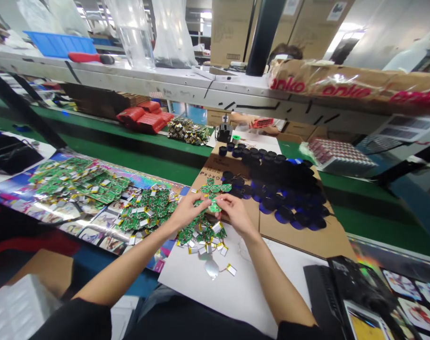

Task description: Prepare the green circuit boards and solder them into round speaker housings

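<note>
Both my hands meet over the work surface on a small green circuit board. My left hand pinches its left side between thumb and fingers. From the right, my right hand grips the other edge with its fingertips. Just beyond them lies a cross-shaped group of green boards. Below the hands is a heap of circuit boards with small silver battery cells. One loose battery cell lies nearer to me on the white sheet, beside a shiny silver disc.
More circuit boards are piled at the left. Many dark blue-black round parts cover the cardboard at the right. A shelf crosses above, holding a blue bin and a jug. Across the bench, another person's hand holds a red item.
</note>
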`<control>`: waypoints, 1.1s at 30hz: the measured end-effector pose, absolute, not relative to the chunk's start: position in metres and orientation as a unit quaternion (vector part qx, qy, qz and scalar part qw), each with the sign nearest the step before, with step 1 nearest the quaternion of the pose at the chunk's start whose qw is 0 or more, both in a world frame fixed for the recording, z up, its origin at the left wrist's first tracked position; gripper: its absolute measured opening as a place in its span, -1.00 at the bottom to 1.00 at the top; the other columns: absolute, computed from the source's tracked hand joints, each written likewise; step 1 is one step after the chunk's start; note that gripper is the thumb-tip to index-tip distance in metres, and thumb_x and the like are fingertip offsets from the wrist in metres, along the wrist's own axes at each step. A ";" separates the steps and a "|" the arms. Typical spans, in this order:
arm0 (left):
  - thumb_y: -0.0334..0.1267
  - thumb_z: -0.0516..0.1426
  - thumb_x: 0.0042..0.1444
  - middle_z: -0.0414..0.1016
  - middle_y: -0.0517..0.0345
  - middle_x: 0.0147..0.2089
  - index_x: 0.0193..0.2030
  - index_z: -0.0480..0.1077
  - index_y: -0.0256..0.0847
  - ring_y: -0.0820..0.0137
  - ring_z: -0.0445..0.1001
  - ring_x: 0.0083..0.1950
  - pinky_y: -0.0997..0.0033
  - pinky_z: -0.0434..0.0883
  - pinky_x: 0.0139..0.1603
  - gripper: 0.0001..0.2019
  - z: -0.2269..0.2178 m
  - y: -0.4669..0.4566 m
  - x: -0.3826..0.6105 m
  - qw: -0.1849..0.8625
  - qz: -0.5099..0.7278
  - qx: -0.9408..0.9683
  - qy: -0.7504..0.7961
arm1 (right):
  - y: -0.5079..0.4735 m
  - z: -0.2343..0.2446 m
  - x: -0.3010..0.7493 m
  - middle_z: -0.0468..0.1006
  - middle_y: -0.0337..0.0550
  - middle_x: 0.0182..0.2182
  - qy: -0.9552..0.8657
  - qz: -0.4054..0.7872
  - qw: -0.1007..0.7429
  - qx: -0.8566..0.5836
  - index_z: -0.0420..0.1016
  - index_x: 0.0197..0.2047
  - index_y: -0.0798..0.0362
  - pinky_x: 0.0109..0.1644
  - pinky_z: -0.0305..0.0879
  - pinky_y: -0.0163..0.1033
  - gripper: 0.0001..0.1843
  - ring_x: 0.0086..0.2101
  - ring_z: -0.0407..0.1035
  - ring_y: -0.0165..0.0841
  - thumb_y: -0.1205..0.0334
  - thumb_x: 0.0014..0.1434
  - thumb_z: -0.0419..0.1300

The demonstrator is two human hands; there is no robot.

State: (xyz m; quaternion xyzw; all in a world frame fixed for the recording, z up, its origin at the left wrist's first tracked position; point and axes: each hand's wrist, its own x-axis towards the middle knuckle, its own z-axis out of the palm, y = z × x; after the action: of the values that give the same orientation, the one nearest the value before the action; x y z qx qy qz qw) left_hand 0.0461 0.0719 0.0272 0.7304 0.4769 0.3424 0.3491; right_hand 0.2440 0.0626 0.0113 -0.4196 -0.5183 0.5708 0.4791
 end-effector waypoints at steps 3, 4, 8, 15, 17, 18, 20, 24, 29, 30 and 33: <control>0.16 0.18 0.23 0.39 0.24 -0.46 -0.46 0.36 -0.20 0.39 0.34 -0.36 0.43 0.27 -0.22 -0.54 0.016 0.055 0.042 0.445 0.372 0.668 0.467 | 0.046 -0.008 0.233 0.56 -0.24 -0.51 -0.500 0.621 0.447 -0.405 0.56 -0.25 0.04 -0.53 0.38 -0.31 -0.43 -0.61 0.41 -0.42 -0.35 0.10 0.38; 0.17 0.16 0.24 0.38 0.25 -0.47 -0.47 0.35 -0.20 0.40 0.33 -0.37 0.44 0.27 -0.23 -0.53 0.013 0.052 0.040 0.452 0.371 0.664 0.466 | 0.043 -0.013 0.231 0.56 -0.24 -0.51 -0.500 0.629 0.438 -0.403 0.56 -0.24 0.05 -0.54 0.37 -0.33 -0.42 -0.61 0.41 -0.42 -0.36 0.12 0.36; 0.14 0.17 0.24 0.44 0.23 -0.47 -0.46 0.39 -0.20 0.39 0.38 -0.38 0.44 0.28 -0.24 -0.55 0.005 0.049 0.031 0.454 0.353 0.675 0.462 | 0.043 -0.021 0.230 0.62 -0.20 -0.47 -0.546 0.609 0.409 -0.404 0.59 -0.22 0.03 -0.48 0.42 -0.28 -0.50 -0.54 0.50 -0.35 -0.29 0.20 0.31; 0.06 0.09 0.41 0.61 0.07 -0.25 -0.30 0.58 -0.18 0.24 0.53 -0.16 0.34 0.37 -0.08 -0.58 0.002 0.079 0.018 0.253 0.248 0.831 0.429 | 0.061 0.005 0.246 0.76 -0.14 -0.21 -0.689 0.423 0.380 -0.449 0.74 -0.20 -0.10 0.00 0.46 -0.05 -0.83 -0.18 0.60 -0.14 0.22 0.23 0.29; -0.01 0.02 0.46 0.61 0.01 -0.18 -0.23 0.58 -0.18 0.20 0.53 -0.08 0.28 0.39 0.02 -0.59 0.004 0.099 0.021 0.193 0.262 0.836 0.441 | 0.071 0.014 0.254 0.74 -0.10 -0.18 -0.697 0.361 0.393 -0.480 0.73 -0.17 -0.09 0.05 0.43 -0.03 -0.80 -0.15 0.57 -0.13 0.23 0.26 0.24; -0.06 0.00 0.47 0.61 -0.02 -0.12 -0.17 0.59 -0.19 0.18 0.52 -0.02 0.25 0.39 0.08 -0.61 0.005 0.111 0.025 0.179 0.267 0.834 0.448 | 0.077 0.017 0.258 0.71 -0.07 -0.16 -0.697 0.331 0.400 -0.495 0.72 -0.16 -0.08 0.07 0.40 -0.02 -0.79 -0.13 0.55 -0.13 0.23 0.27 0.22; -0.11 0.05 0.44 0.58 -0.10 0.06 0.01 0.57 -0.21 0.12 0.47 0.13 0.16 0.34 0.22 -0.68 0.005 0.136 0.035 0.167 0.266 0.835 0.452 | 0.088 0.021 0.265 0.67 -0.05 -0.17 -0.697 0.283 0.405 -0.520 0.70 -0.16 -0.04 0.11 0.37 -0.01 -0.79 -0.14 0.50 -0.14 0.24 0.27 0.19; -0.15 0.30 0.21 0.48 -0.19 0.19 0.02 0.56 -0.24 -0.03 0.37 0.26 0.03 0.29 0.30 -0.70 -0.001 0.171 0.055 0.163 0.241 0.849 0.441 | 0.099 0.020 0.275 0.61 -0.04 -0.18 -0.701 0.229 0.399 -0.545 0.67 -0.18 -0.02 0.17 0.33 0.02 -0.80 -0.11 0.46 -0.12 0.27 0.24 0.19; -0.28 0.29 0.14 0.55 -0.07 -0.01 -0.10 0.49 -0.21 0.08 0.47 0.10 0.15 0.37 0.17 -0.80 -0.003 0.172 0.059 0.191 0.240 0.858 0.412 | 0.094 0.016 0.280 0.55 0.07 -0.01 -0.690 0.204 0.407 -0.563 0.64 -0.06 0.00 0.25 0.25 0.10 -0.74 0.04 0.38 -0.02 0.26 0.21 0.21; -0.28 0.24 0.18 0.57 -0.03 -0.06 -0.08 0.48 -0.21 0.13 0.50 0.03 0.20 0.39 0.12 -0.82 -0.002 0.168 0.057 0.202 0.242 0.857 0.407 | 0.093 0.017 0.280 0.54 0.07 0.04 -0.687 0.206 0.412 -0.562 0.62 -0.02 -0.01 0.28 0.21 0.11 -0.71 0.07 0.36 0.00 0.24 0.19 0.23; -0.22 0.12 0.30 0.61 0.01 -0.05 0.02 0.45 -0.19 0.22 0.56 -0.05 0.31 0.44 0.02 -0.79 0.010 0.151 0.047 0.239 0.251 0.852 0.391 | 0.089 0.022 0.278 0.60 -0.01 -0.05 -0.687 0.249 0.417 -0.541 0.60 -0.12 -0.04 0.21 0.24 0.04 -0.82 0.00 0.40 -0.05 0.15 0.20 0.30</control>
State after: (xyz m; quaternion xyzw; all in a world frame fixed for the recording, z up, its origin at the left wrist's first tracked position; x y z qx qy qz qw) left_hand 0.0475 0.1511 0.0101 0.8523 0.3913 0.2514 0.2393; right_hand 0.2778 0.0891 0.0222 -0.5405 -0.6871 0.2487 0.4169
